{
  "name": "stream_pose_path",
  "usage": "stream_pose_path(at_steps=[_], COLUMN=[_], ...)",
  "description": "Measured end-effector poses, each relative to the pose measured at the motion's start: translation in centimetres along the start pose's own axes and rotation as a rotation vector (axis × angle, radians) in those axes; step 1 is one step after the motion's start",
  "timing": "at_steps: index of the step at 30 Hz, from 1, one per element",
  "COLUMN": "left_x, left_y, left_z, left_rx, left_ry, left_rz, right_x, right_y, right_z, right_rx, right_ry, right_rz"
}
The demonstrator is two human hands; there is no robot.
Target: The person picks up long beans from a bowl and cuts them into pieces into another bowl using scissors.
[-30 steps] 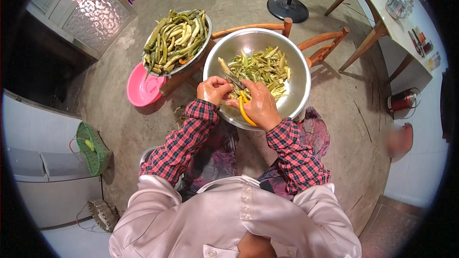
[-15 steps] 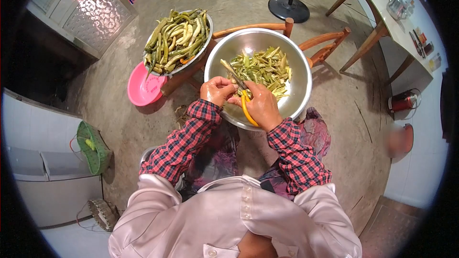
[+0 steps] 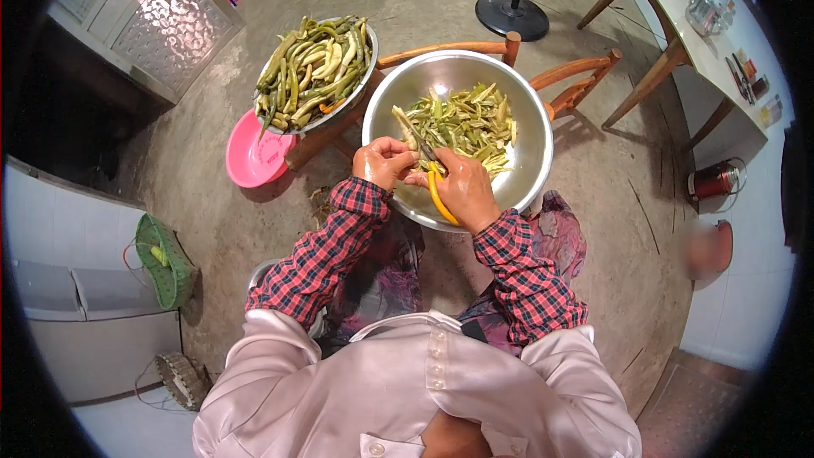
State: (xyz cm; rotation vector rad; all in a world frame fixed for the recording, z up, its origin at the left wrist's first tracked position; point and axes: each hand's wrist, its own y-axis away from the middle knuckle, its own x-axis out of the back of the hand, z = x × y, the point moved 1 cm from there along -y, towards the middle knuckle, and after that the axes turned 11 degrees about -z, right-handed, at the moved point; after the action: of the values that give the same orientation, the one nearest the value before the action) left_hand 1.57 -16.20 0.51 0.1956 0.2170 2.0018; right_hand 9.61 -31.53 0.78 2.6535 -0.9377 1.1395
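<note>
A wide steel bowl (image 3: 532, 119) holds many cut green pepper pieces (image 3: 466, 123). Over its near left part, my right hand (image 3: 465, 187) is closed on yellow-handled scissors (image 3: 439, 202), whose blades point up and left. My left hand (image 3: 384, 161) pinches a long pale green pepper (image 3: 404, 122) that lies along the blades. The fingertips of both hands are close together, and the pepper's lower end is hidden by them. Left of the bowl, a second basin (image 3: 370, 76) is heaped with whole long peppers (image 3: 314, 68).
A pink basin (image 3: 254, 153) sits on the floor below the pepper basin. Wooden chair parts (image 3: 577, 85) stand behind the bowl. Farther off are a black round stand base (image 3: 511, 17) and a table (image 3: 704, 47) at right. A green basket (image 3: 165, 263) is at left.
The pepper and scissor blades have tilted more upright than a second ago. Both hands have shifted only slightly and keep their holds.
</note>
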Motion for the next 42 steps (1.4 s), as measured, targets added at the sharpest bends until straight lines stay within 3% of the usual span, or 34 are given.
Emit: stream_pose_path(at_steps=[2, 8, 15, 23, 26, 32, 38, 42], left_x=[0.1, 0.1, 0.3, 0.8, 1.9, 3.3, 3.6, 2.8], left_y=[-0.1, 0.0, -0.1, -0.1, -0.8, -1.8, -2.2, -1.4], left_z=[-0.1, -1.3, -1.8, -1.3, -1.6, -1.5, -2.0, -1.1], left_rx=[-0.002, -0.004, 0.025, 0.069, 0.059, 0.078, 0.118, 0.043], left_ry=[0.006, -0.008, -0.064, 0.071, 0.151, 0.207, 0.205, 0.129], left_rz=[-0.009, -0.037, -0.044, -0.087, -0.08, -0.093, -0.111, -0.013], right_x=[0.1, -0.3, 0.2, 0.8, 0.9, 1.0, 1.0, 1.6], right_y=[0.0, -0.1, -0.1, -0.6, -0.5, -0.4, -0.3, -0.4], right_z=[0.0, 0.7, 0.3, 1.6, 1.1, 0.7, 0.5, -0.1], right_rx=[-0.042, 0.053, -0.048, -0.095, -0.151, -0.098, -0.039, -0.063], right_ry=[-0.003, 0.036, -0.018, -0.087, -0.157, -0.304, -0.368, -0.267], right_rz=[-0.046, 0.1, 0.014, -0.006, -0.118, -0.252, -0.211, -0.212])
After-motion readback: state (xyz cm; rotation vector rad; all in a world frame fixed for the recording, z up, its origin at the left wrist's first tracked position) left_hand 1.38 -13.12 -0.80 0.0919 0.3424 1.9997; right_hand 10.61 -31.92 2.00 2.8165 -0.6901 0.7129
